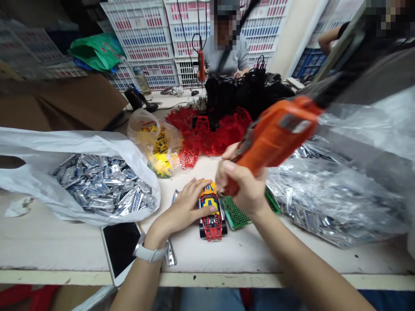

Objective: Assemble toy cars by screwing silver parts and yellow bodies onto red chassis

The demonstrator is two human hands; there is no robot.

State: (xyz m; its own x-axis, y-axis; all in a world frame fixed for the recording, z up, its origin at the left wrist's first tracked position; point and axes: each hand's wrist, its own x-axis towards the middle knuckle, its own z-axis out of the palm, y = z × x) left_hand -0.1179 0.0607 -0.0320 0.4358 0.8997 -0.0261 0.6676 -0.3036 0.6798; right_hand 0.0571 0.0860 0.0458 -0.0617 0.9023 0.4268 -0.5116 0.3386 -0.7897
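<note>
My left hand (186, 205) grips a small toy car (213, 224) on the table, fingers along its side and thumb across its top. The car has a red frame, yellow and blue body parts and black wheels. In my right hand (243, 185) is an orange electric screwdriver (279, 129), slanting from the upper right down toward the car's front. Its tip is hidden behind my fingers, so I cannot tell whether it touches the car. Partly under my right hand lies a green perforated tray (236, 214). A silver piece (170, 254) lies beside my left wrist.
A white bag (147, 172) of silver parts stands left, above a tablet (119, 248). Behind are a bag of yellow parts (160, 151) and red frames (207, 140). Clear plastic bags (343, 198) of silver parts lie right. A co-worker (227, 56) sits opposite.
</note>
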